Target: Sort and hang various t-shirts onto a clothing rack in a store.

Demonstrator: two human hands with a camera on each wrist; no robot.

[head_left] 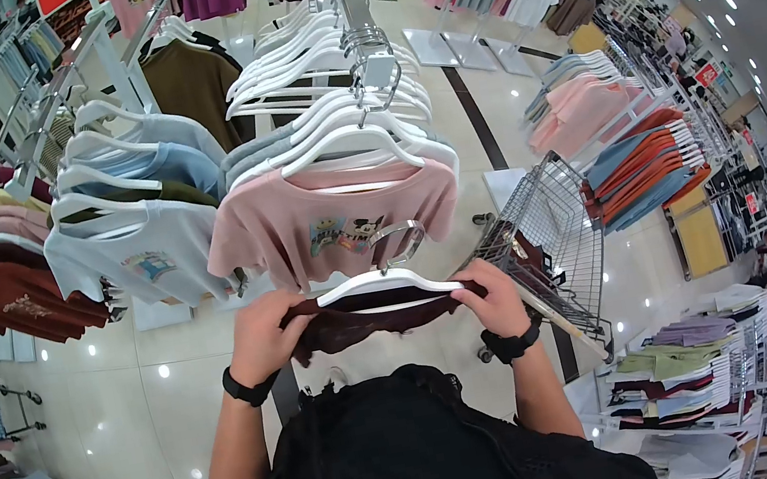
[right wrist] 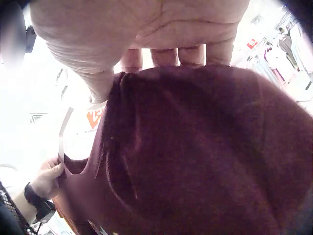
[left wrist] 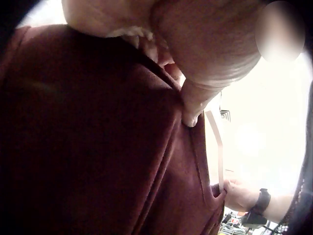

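Observation:
In the head view, a dark maroon shirt (head_left: pixel 373 326) hangs on a white hanger (head_left: pixel 389 281) in front of the chest. My left hand (head_left: pixel 263 336) grips one shoulder of it, and my right hand (head_left: pixel 497 300) grips the other. Seen from the left wrist, the thumb presses on the shirt (left wrist: pixel 88 142) beside the neckline. From the right wrist, fingers show behind the top edge of the shirt (right wrist: pixel 195 142), with the thumb at the collar. Just beyond the hanger's hook is a pink shirt (head_left: pixel 269 223) with a cartoon print.
A rack of white hangers (head_left: pixel 294 67) runs away behind the pink shirt. Light blue shirts (head_left: pixel 146 244) hang to the left. On the right stands a wire shopping cart (head_left: pixel 556 241), close to the right hand. More clothes racks line both sides of the tiled floor (head_left: pixel 127 404).

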